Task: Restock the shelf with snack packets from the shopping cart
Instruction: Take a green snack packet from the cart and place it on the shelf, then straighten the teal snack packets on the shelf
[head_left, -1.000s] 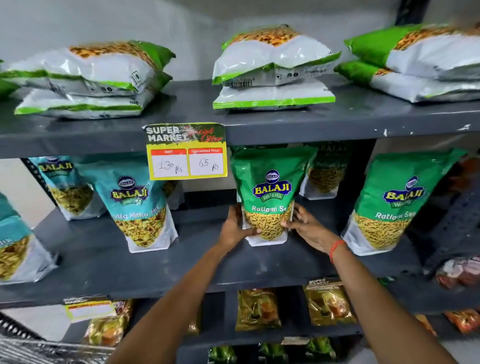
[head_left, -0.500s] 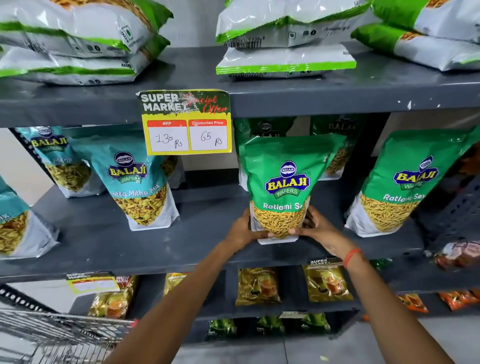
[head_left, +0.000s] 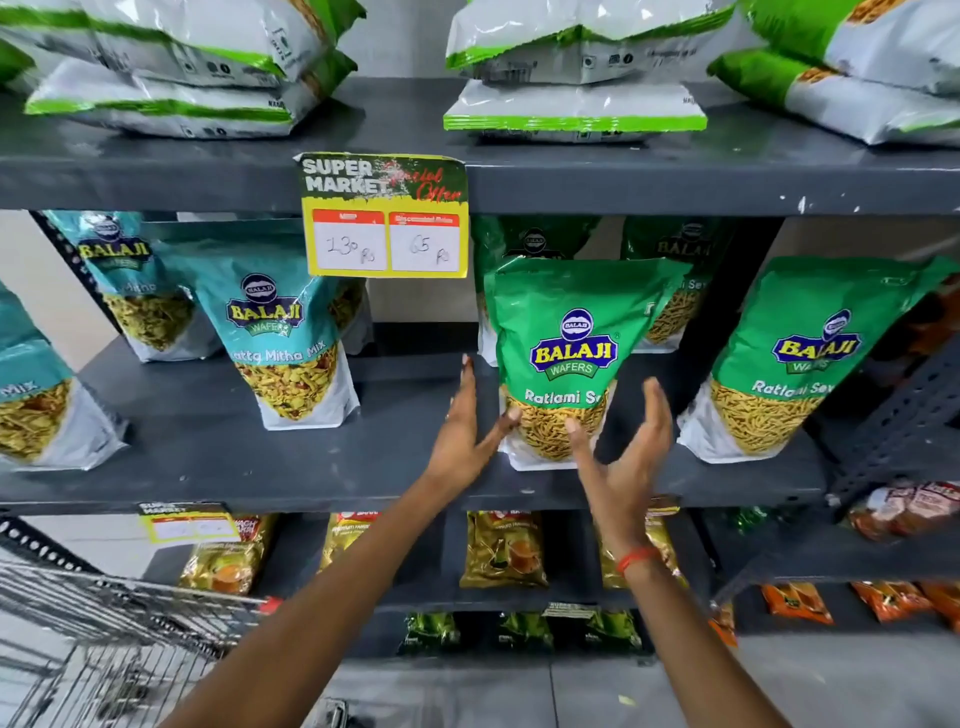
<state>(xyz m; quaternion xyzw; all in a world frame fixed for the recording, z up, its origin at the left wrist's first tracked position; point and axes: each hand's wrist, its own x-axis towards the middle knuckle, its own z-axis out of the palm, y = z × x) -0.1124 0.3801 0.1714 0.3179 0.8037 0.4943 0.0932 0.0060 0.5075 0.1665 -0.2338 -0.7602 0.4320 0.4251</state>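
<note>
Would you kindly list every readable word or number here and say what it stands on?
"SUPER MARKET", "Special Offer", "130 Rs", "65 Rs": price tag on the upper shelf edge; its red headings are blurred.
"BALAJI WAFERS", "Ratlami Se...": green packet between the open hands, and right packet.
"BALAJI WAFERS", "...atta Mitha Mix": teal packet.
"SUPER MARKET": lower tag, prices unreadable.
Gold packets and top bags: print too small.

— What does that tag say?
— The price tag (head_left: 384, 215) on the shelf edge reads "SUPER MARKET Special Offer", with 130 Rs and 65 Rs handwritten.
— And the packets?
— The green packet (head_left: 571, 343) in the middle says "BALAJI WAFERS, Ratlami Sev"; the teal packet (head_left: 280, 338) to its left says "BALAJI WAFERS", "Mitha Mix".
</note>
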